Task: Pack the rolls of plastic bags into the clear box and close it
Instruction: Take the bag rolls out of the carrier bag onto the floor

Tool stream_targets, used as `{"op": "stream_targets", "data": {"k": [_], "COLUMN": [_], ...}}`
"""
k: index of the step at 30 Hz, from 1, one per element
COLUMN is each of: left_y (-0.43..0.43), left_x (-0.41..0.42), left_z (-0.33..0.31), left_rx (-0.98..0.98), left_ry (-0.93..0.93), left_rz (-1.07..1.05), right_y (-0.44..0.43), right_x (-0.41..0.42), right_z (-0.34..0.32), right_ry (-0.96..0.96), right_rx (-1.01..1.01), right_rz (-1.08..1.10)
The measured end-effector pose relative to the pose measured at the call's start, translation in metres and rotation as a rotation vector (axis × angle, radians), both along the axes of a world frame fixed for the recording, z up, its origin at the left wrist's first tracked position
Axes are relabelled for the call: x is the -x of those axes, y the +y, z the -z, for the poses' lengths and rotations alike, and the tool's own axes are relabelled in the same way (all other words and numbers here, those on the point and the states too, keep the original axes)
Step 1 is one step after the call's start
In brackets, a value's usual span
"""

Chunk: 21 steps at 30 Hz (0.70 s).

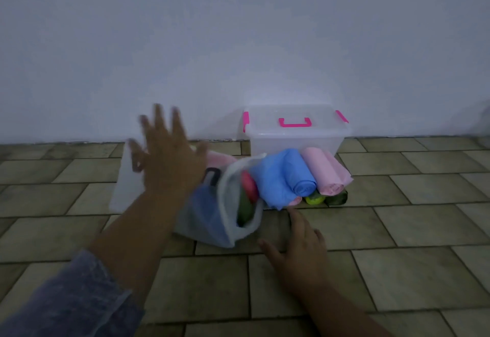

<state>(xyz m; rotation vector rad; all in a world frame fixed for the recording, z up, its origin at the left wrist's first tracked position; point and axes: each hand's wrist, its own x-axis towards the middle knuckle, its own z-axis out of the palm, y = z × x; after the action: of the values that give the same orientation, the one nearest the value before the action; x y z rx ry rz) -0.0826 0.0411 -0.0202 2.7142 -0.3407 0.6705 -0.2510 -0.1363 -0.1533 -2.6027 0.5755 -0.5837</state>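
A clear box (297, 140) with a lid, pink handle and pink latches stands against the wall, lid on. In front of it lie a blue roll (286, 175) and a pink roll (327, 172) stacked on green rolls (315, 200). A translucent white bag (225, 214) to their left holds more rolls, red and green showing at its mouth. My left hand (169, 156) is raised with fingers spread, blurred, left of the bag and holding nothing. My right hand (294, 246) rests low over the floor, fingers apart, index finger pointing toward the rolls.
The floor (397, 230) is paved with brownish tiles and meets a plain white wall (238, 45). A pale pink item (220, 159) and a dark handle-like shape (212, 175) lie behind the bag. A faint translucent sheet (124, 177) shows behind my left hand.
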Motion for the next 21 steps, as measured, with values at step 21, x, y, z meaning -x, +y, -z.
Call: {"op": "stream_targets", "data": {"k": [21], "left_y": [-0.005], "left_x": [0.018], "left_z": [0.098], "left_rx": [-0.091], "left_ry": [0.492], "left_rz": [0.288], "right_y": [0.019], "right_x": [-0.045], "right_z": [-0.065], "right_ry": [0.025], "right_rx": [-0.066], "right_rz": [-0.36]}}
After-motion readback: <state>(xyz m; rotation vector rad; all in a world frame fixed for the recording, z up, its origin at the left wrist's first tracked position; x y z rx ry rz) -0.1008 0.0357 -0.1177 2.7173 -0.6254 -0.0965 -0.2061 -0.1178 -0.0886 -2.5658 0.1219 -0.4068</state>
